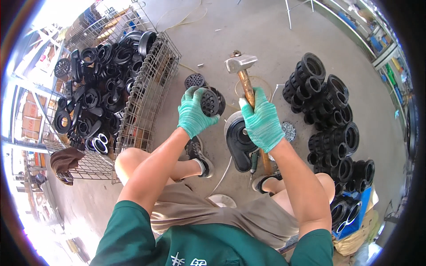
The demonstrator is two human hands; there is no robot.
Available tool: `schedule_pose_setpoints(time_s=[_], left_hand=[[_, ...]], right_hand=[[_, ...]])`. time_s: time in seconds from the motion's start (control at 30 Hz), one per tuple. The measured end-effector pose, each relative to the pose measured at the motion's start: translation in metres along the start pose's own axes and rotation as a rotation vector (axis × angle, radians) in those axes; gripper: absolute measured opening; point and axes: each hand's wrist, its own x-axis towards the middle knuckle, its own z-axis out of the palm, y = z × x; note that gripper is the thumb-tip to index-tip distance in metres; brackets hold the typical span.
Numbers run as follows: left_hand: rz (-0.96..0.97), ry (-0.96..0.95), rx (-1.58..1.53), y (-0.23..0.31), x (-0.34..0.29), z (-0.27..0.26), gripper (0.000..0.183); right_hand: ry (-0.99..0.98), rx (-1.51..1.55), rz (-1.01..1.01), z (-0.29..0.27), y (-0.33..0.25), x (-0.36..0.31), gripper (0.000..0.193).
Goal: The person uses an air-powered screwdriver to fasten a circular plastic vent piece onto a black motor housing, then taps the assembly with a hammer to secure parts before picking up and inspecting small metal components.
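Two hands in view, both in green knitted gloves. Left hand [195,114]: fingers curled narrowly around the edge of a perforated black disc [210,103], which is tilted up and held above the floor [213,46], left of centre. Right hand [264,120]: closed around the wooden handle of a hammer [245,80]; hammer upright, metal head at the far end, right of the disc and apart from it.

Below the right hand, between the feet: black snail-shaped housing [239,153], partly hidden by the glove. Green-handled screwdriver [254,162] just right of its near end. Second perforated disc [194,80] just beyond the left hand.

Left side: wire basket [143,106] heaped with black parts [91,98], mostly rings and housings; brown cloth [66,162] over its near left corner. Right side: rows of black housings [335,137] grouped on the floor, running from far to near. Near right: blue crate [364,206], more black parts at it. Small silvery pieces [289,130] clustered just right of the right hand; exact kind too small to tell.
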Motion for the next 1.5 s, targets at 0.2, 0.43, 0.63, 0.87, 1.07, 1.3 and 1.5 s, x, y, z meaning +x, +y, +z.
schedule_pose_setpoints(time_s=[0.2, 0.43, 0.63, 0.87, 1.07, 1.3, 1.5], left_hand=[[0.026, 0.023, -0.05, -0.004, 0.006, 0.008, 0.1], [-0.057, 0.072, -0.104, -0.025, -0.003, 0.021, 0.11], [-0.01, 0.045, -0.043, -0.021, 0.0, 0.029, 0.114], [-0.055, 0.117, -0.164, -0.025, -0.002, 0.04, 0.114], [0.003, 0.075, 0.031, -0.033, -0.01, 0.041, 0.119], [0.073, 0.164, -0.05, -0.031, 0.004, 0.045, 0.116], [0.083, 0.299, -0.17, -0.039, 0.031, 0.027, 0.117]], right_hand=[[-0.302, -0.077, 0.295, 0.047, 0.069, 0.014, 0.031], [0.017, 0.004, 0.045, 0.044, 0.015, 0.023, 0.027], [-0.433, -0.012, 0.19, 0.067, 0.088, 0.024, 0.031], [0.056, -0.111, -0.06, 0.067, 0.053, 0.03, 0.023], [-0.393, -0.675, -0.169, 0.059, 0.05, 0.028, 0.028], [-0.249, -0.491, 0.04, 0.074, 0.063, 0.028, 0.022], [-0.249, -0.029, 0.199, 0.067, 0.062, 0.031, 0.022]])
